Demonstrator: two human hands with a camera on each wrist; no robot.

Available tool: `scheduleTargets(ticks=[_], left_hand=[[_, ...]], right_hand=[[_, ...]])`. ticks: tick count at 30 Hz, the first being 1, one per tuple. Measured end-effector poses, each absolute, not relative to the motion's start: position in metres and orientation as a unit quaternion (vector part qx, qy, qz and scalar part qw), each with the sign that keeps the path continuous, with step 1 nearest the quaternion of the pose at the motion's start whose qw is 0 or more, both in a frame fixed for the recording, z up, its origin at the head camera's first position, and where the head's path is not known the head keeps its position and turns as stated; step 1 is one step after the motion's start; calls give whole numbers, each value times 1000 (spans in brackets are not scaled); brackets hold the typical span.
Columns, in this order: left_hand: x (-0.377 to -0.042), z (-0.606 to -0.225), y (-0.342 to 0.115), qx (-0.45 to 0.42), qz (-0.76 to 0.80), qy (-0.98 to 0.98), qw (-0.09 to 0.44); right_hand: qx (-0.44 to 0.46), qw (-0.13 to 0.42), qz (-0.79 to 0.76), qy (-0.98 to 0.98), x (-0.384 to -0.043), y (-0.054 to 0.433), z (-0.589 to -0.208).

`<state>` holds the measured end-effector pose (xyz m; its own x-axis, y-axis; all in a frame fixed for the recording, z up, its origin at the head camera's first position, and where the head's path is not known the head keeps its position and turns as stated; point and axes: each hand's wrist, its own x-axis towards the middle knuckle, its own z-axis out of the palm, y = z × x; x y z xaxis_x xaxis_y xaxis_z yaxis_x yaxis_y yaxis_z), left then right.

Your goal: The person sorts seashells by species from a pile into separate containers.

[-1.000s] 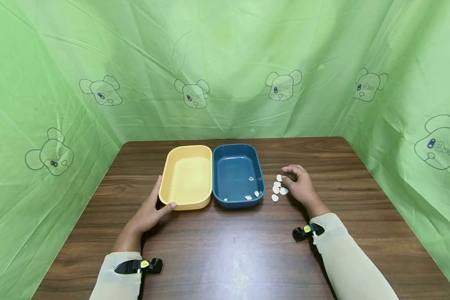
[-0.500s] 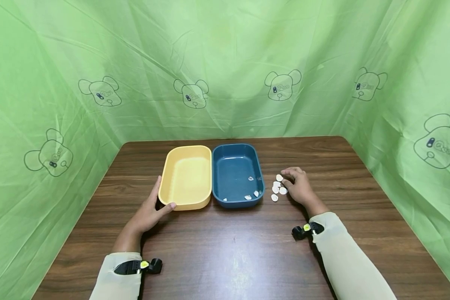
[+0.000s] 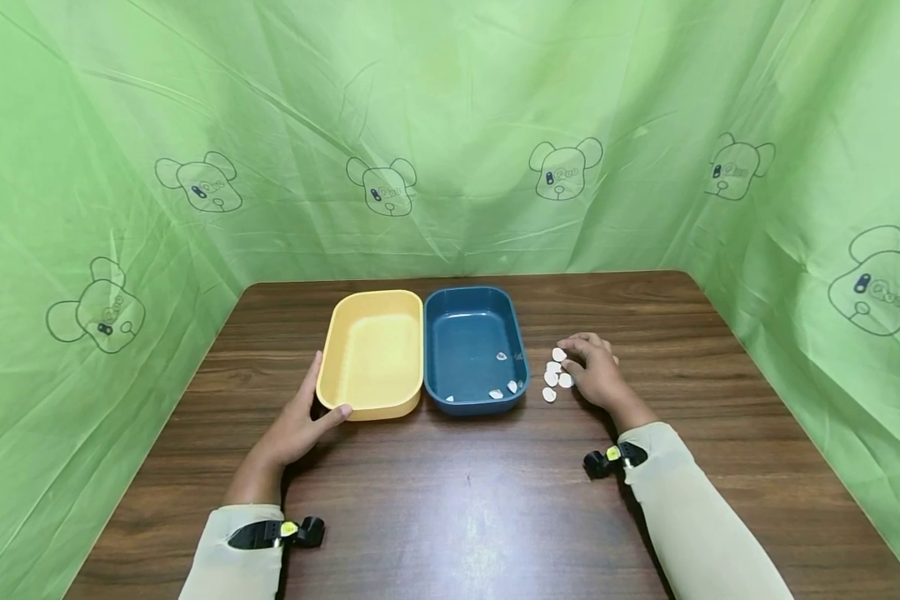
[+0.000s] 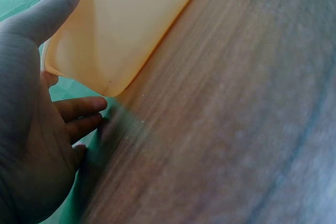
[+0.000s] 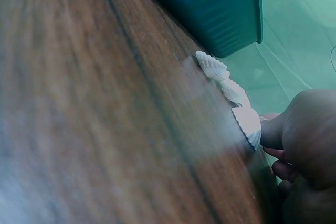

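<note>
In the head view, my left hand (image 3: 296,427) holds the near left corner of the yellow tray (image 3: 405,407). Its thumb lies on the front rim and its fingers along the outer left side; the left wrist view shows the lower fingers loose beneath the tray's corner. My right hand (image 3: 600,375) is at a small group of white ribbed seashells on the table. Thumb and forefinger bracket the farthest seashell (image 3: 559,354), one at each edge of it. From the right wrist view, the thumb sits right behind the closest seashell (image 5: 247,125), and the forefinger is mostly hidden.
A blue tray (image 3: 476,410) stands against the yellow one, with several seashells inside, mostly toward its near right. Another seashell (image 3: 549,395) lies nearest the front on the wooden table (image 3: 450,500). Green cloth (image 3: 465,233) hangs behind and at both sides.
My right hand has shifted slightly left, its forefinger coming down to the edge of the farthest seashell. The left hand and both trays look the same.
</note>
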<state>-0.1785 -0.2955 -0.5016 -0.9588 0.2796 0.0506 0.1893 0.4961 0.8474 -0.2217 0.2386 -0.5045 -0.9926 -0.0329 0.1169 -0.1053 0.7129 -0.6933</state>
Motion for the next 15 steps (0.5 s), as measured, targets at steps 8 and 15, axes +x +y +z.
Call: scheduleTargets(ticks=[8, 15], left_hand=[[-178, -501, -295, 134, 481, 865, 47], [-179, -501, -295, 137, 481, 865, 47]], right_hand=[[37, 50, 374, -925, -222, 237, -504], [35, 55, 375, -925, -221, 234, -503]])
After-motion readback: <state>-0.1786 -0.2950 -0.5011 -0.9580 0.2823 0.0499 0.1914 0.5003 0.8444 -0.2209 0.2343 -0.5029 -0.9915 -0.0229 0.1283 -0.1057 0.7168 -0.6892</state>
